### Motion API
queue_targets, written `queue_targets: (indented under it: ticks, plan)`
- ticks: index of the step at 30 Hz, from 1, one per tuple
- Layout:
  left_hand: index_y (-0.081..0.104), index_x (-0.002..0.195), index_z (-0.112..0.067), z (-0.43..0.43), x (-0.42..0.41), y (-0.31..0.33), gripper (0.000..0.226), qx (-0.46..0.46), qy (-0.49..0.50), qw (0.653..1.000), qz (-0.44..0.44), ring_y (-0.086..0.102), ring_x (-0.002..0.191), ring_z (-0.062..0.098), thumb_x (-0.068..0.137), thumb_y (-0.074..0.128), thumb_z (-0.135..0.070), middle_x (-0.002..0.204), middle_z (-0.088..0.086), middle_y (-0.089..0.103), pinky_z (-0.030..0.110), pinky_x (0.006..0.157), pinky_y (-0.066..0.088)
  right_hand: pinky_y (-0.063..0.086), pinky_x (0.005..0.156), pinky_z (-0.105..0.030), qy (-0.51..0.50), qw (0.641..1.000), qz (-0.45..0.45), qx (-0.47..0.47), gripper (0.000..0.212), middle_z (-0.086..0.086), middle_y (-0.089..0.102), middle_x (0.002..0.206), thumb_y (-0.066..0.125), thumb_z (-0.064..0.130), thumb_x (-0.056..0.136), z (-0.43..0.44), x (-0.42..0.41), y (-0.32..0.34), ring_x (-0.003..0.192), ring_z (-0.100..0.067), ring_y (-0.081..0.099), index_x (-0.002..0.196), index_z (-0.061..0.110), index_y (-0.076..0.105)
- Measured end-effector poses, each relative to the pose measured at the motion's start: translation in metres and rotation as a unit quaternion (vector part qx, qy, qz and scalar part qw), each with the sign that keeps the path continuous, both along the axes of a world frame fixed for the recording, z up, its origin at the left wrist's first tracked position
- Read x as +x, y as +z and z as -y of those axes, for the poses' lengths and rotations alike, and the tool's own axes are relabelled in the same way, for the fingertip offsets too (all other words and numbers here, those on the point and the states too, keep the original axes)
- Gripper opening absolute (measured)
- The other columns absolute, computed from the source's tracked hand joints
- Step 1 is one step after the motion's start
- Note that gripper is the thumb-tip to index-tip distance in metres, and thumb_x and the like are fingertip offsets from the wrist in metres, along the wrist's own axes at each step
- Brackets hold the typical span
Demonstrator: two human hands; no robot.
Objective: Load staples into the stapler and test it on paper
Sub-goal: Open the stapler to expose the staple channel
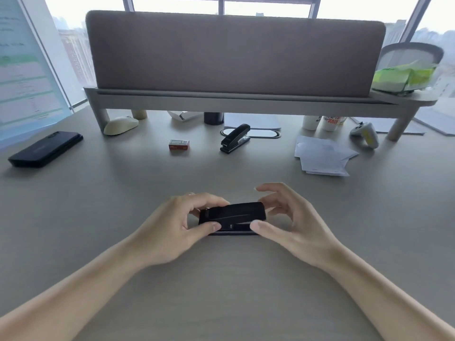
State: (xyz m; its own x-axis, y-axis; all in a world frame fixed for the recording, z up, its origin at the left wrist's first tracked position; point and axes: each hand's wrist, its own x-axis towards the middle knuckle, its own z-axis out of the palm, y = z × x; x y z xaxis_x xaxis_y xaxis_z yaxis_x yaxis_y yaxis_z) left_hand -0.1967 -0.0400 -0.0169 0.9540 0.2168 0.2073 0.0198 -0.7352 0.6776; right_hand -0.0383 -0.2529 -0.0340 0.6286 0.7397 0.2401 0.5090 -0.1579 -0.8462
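The stapler [232, 216] lies flat on the desk [221, 279] close to the person; it looks stiff, smooth and fairly light, best held by its ends. The left hand [172, 230] curls thumb and fingers round the left end; the right hand [290, 225], half-open, pinches the right end, forefinger lifted clear
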Motion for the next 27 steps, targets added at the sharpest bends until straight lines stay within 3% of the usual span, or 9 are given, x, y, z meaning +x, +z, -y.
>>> queue_targets:
  ticks: [2,6,11,14,18,21,23,25,27]
  plan:
    - [0.068,0.122,-0.048,0.001,0.002,0.002,0.039,0.037,0.0,0.999,-0.006,0.064,0.11,-0.001,0.091,0.078,-0.025,0.112,-0.025,0.073,0.036,0.089,0.056,0.055,0.102,-0.033,-0.006,0.999,0.025,-0.026,0.063,0.012,0.079,0.109,0.089,0.045,0.071,0.001,0.002,-0.001,0.106,-0.01,0.073,0.128,0.045,0.062]
    - [0.06,0.134,-0.045,0.01,0.018,0.017,0.05,0.08,-0.027,0.996,0.001,0.055,0.125,-0.01,0.089,0.078,-0.036,0.126,-0.031,0.065,0.011,0.104,0.04,0.056,0.093,-0.024,-0.004,0.999,0.043,-0.029,0.062,0.012,0.081,0.098,0.094,0.024,0.075,-0.003,0.003,-0.003,0.096,-0.007,0.075,0.126,0.043,0.064]
    - [0.066,0.126,-0.038,0.039,0.05,0.016,0.044,0.046,-0.034,0.998,0.013,0.067,0.096,-0.003,0.085,0.083,-0.037,0.103,-0.018,0.074,0.003,0.077,0.044,0.054,0.083,-0.016,-0.012,1.0,0.006,-0.003,0.06,0.01,0.082,0.095,0.092,0.016,0.078,-0.002,0.002,-0.002,0.09,-0.008,0.078,0.126,0.034,0.061]
    - [0.072,0.11,-0.031,0.045,0.056,0.009,0.028,0.045,-0.023,0.998,0.041,0.067,0.092,0.0,0.085,0.084,-0.034,0.099,-0.017,0.075,0.005,0.075,0.044,0.058,0.087,-0.022,-0.012,1.0,-0.006,0.001,0.063,0.009,0.083,0.096,0.091,0.012,0.077,-0.003,0.002,-0.003,0.091,-0.01,0.078,0.126,0.033,0.058]
    - [0.075,0.112,-0.03,0.045,0.054,0.003,0.025,0.055,-0.037,0.995,0.07,0.066,0.093,0.004,0.088,0.081,-0.03,0.099,-0.014,0.073,0.013,0.081,0.048,0.059,0.089,-0.026,-0.012,1.0,-0.004,-0.004,0.07,0.009,0.082,0.094,0.093,0.012,0.075,-0.004,0.003,-0.004,0.09,-0.009,0.077,0.131,0.035,0.057]
    - [0.071,0.111,-0.029,0.037,0.047,0.006,0.02,-0.057,-0.001,0.987,0.148,0.068,0.083,0.013,0.093,0.076,-0.025,0.093,-0.007,0.073,0.027,0.076,0.052,0.055,0.09,-0.019,-0.008,1.0,-0.007,0.0,0.071,0.01,0.082,0.091,0.093,0.013,0.076,-0.004,0.004,-0.005,0.089,-0.009,0.076,0.133,0.037,0.058]
    - [0.069,0.112,-0.025,0.03,0.042,0.009,0.018,-0.14,0.003,0.973,0.185,0.069,0.081,0.017,0.095,0.073,-0.02,0.092,-0.004,0.074,0.027,0.075,0.052,0.053,0.089,-0.015,-0.014,1.0,-0.006,-0.002,0.07,0.012,0.081,0.093,0.094,0.014,0.076,-0.005,0.006,-0.007,0.089,-0.008,0.076,0.131,0.038,0.059]
    - [0.068,0.114,-0.019,0.027,0.035,0.01,0.018,-0.163,-0.008,0.966,0.2,0.072,0.092,0.015,0.096,0.071,-0.013,0.101,-0.001,0.077,0.024,0.087,0.054,0.051,0.087,-0.012,-0.016,1.0,-0.001,-0.01,0.068,0.015,0.081,0.094,0.095,0.015,0.076,-0.005,0.006,-0.008,0.09,-0.006,0.076,0.13,0.039,0.061]
    - [0.066,0.114,-0.018,0.025,0.027,0.011,0.018,-0.178,-0.005,0.959,0.219,0.074,0.099,0.017,0.097,0.068,-0.01,0.108,0.001,0.078,0.03,0.094,0.056,0.05,0.085,-0.01,-0.016,1.0,0.001,-0.017,0.065,0.017,0.081,0.095,0.094,0.017,0.076,-0.004,0.005,-0.008,0.092,-0.004,0.076,0.128,0.038,0.063]
